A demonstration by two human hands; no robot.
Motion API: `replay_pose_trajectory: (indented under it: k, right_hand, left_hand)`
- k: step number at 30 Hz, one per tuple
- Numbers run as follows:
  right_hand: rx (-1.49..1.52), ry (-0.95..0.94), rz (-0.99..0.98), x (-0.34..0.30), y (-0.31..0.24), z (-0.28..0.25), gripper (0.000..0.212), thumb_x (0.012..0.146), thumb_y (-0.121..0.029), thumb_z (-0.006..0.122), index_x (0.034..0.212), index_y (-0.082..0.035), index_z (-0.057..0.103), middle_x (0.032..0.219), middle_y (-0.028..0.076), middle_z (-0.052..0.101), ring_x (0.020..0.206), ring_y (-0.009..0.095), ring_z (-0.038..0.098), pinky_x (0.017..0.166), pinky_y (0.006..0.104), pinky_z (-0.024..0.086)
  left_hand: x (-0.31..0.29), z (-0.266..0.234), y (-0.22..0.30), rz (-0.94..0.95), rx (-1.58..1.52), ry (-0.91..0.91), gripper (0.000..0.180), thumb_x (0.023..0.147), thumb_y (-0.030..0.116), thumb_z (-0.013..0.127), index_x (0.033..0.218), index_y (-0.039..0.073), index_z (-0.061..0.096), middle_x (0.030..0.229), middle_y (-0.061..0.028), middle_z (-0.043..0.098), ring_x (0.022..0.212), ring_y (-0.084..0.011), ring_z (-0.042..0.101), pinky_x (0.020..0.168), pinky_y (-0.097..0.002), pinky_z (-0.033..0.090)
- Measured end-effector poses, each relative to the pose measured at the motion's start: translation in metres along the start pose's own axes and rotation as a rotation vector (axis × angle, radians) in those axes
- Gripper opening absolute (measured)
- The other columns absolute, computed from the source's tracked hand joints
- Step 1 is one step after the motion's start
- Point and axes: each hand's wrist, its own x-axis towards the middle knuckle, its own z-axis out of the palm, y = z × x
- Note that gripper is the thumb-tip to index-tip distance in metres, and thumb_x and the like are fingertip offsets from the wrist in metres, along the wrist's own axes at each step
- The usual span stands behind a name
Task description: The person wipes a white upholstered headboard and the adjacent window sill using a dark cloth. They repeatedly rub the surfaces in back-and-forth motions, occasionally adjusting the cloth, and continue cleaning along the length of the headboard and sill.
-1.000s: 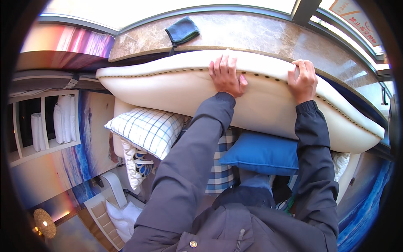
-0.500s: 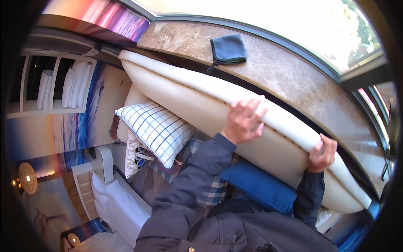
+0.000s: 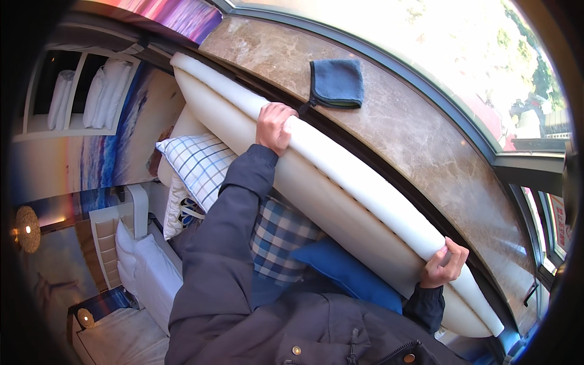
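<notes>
A long cream sofa backrest (image 3: 356,182) with a padded top roll runs slantwise from upper left to lower right. My left hand (image 3: 275,128) is closed over its top edge, left of the middle. Toward the right end my right hand (image 3: 445,264) curls its fingers round the same roll. Both sets of fingertips are partly hidden behind the edge. Below the backrest lie a blue cushion (image 3: 350,274), a blue-and-white checked cushion (image 3: 283,234) and a white cushion with thin grid lines (image 3: 198,161), partly covered by my left sleeve.
Beyond the backrest, past a dark gap, is a brown marble windowsill (image 3: 420,146) with a folded grey-blue cloth (image 3: 337,84). A large window (image 3: 389,36) borders the sill. At left are wall shelves (image 3: 76,91) with rolled white linens and a bed (image 3: 155,280).
My left hand has moved left along the backrest and now grips its top edge, where before it lay with fingers spread. My right hand still holds near the right end. The view has shifted.
</notes>
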Motion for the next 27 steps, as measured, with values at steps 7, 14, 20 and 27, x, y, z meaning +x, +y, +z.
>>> replay_pose_trajectory:
  k: [7,14,20,27]
  right_hand:
    - [-0.047,0.073,-0.011,-0.005,0.003,0.005,0.023,0.081,-0.004,0.053,0.095,0.002,0.07,0.088,0.018,0.065,0.078,0.032,0.064,0.071,0.0394,0.054]
    - [-0.054,0.111,0.075,-0.002,-0.005,0.007,0.018,0.079,-0.002,0.054,0.091,-0.001,0.068,0.084,0.017,0.063,0.076,0.034,0.063,0.07,0.0403,0.052]
    - [-0.015,0.074,0.209,0.034,-0.075,0.024,0.008,0.091,-0.007,0.062,0.088,-0.001,0.066,0.088,0.015,0.064,0.085,0.032,0.062,0.08,0.041,0.05]
    - [0.046,-0.239,-0.143,0.1,-0.197,0.16,0.031,0.085,-0.018,0.071,0.114,-0.007,0.069,0.122,0.016,0.062,0.118,0.034,0.057,0.1,0.0433,0.047]
  left_hand:
    - [-0.002,0.008,-0.006,-0.01,-0.043,0.076,0.043,0.086,0.036,0.041,0.088,0.003,0.068,0.092,-0.0172,0.069,0.095,-0.0382,0.063,0.093,-0.0467,0.045]
    - [-0.004,0.009,-0.01,0.017,-0.094,0.096,0.041,0.085,0.036,0.042,0.088,0.005,0.069,0.092,-0.0156,0.069,0.095,-0.0376,0.063,0.093,-0.047,0.044]
    - [-0.006,0.01,-0.015,0.022,-0.117,0.089,0.032,0.086,0.031,0.047,0.089,0.007,0.069,0.091,-0.0139,0.068,0.097,-0.0366,0.062,0.094,-0.048,0.043]
    - [-0.007,0.011,-0.019,0.03,-0.19,0.105,0.022,0.085,0.021,0.058,0.094,0.005,0.07,0.096,-0.0125,0.07,0.098,-0.0333,0.064,0.096,-0.0468,0.045]
